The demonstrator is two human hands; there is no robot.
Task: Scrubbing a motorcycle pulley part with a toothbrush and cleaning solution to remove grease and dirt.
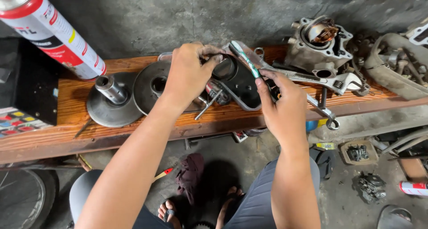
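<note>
Both forearms extend forward, bare. Left hand (189, 73) palm down, fingers curled in a grip. Right hand (281, 105) raised, thumb and fingers pinched closed.

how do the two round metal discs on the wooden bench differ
The left disc carries an upright shaft in its middle; the right disc has only an open centre hole. The left disc lies fully in view, while the left hand covers the right disc's far side. The right disc overlaps the left one's edge. Both are dark grey, round, and lie flat on the bench.
</note>
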